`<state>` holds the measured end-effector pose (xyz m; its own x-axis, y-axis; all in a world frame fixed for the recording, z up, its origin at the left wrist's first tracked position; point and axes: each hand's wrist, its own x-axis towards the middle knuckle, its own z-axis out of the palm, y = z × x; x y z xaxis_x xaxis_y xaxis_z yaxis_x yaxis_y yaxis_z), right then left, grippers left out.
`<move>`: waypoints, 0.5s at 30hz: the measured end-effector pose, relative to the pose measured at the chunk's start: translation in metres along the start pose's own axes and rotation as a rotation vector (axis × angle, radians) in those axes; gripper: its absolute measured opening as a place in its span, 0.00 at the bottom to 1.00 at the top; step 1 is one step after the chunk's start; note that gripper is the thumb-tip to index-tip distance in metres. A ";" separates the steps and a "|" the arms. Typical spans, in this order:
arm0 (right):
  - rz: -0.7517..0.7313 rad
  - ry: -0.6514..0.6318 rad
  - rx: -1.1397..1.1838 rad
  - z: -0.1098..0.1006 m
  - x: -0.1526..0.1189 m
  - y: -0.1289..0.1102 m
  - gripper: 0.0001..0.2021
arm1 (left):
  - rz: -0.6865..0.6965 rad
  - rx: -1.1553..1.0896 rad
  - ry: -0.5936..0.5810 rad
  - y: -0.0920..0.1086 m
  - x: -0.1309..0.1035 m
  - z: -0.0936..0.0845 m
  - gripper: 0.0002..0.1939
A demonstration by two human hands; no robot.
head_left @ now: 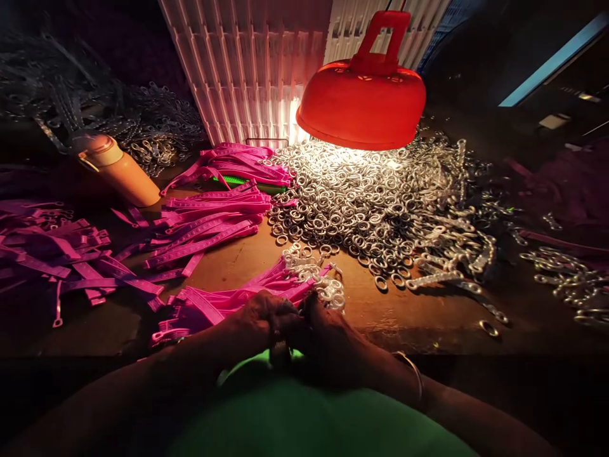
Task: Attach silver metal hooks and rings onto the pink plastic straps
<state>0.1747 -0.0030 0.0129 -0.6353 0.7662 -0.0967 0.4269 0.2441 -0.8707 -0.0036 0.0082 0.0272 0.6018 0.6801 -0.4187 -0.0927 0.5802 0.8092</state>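
My left hand (pixel 266 320) and my right hand (pixel 330 339) meet at the table's front edge, fingers closed and pressed together in shadow. A short dark strip (pixel 280 348) hangs below the left fingers. What the fingertips pinch is too dark to make out. Just beyond my hands lies a bundle of pink straps (pixel 204 304), with silvery rings and links (pixel 333 295) at its right end. Farther back spreads a large heap of metal rings (pixel 342 209). More pink straps (pixel 214 222) lie in bunches left of that heap.
A red lamp (pixel 364 105) hangs low over the rings, before a pale ribbed panel (pixel 257 70). An orange bottle (pixel 124 171) leans at the left, near loose pink straps (pixel 71 260). Metal links (pixel 566 279) lie at the right. A single ring (pixel 488 328) sits near the edge.
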 end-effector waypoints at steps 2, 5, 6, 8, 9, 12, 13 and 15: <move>0.034 -0.087 -0.026 -0.002 0.003 0.000 0.14 | -0.041 -0.082 -0.013 0.000 0.002 0.000 0.18; 0.073 -0.123 -0.150 -0.013 0.008 -0.007 0.09 | -0.069 -0.217 -0.010 0.000 0.004 0.001 0.17; 0.082 -0.124 -0.211 -0.018 0.010 -0.012 0.08 | -0.081 -0.256 -0.006 0.001 0.005 0.001 0.17; 0.072 -0.132 -0.341 -0.030 0.013 -0.023 0.06 | -0.114 -0.287 0.008 0.005 0.008 0.001 0.18; 0.058 -0.132 -0.410 -0.036 0.014 -0.027 0.06 | -0.139 -0.274 0.018 0.008 0.011 0.000 0.18; -0.018 -0.078 -0.589 -0.049 0.019 -0.033 0.08 | -0.139 -0.174 0.075 0.016 0.019 -0.007 0.17; -0.037 -0.046 -0.622 -0.052 0.020 -0.031 0.09 | -0.115 -0.111 0.109 0.018 0.022 -0.011 0.16; -0.049 -0.013 -0.633 -0.054 0.021 -0.026 0.12 | -0.041 0.088 0.200 0.019 0.027 -0.020 0.15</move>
<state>0.1853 0.0393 0.0594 -0.6697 0.7390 -0.0732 0.6927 0.5860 -0.4205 -0.0050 0.0464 0.0226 0.4331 0.7375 -0.5183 0.0032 0.5737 0.8190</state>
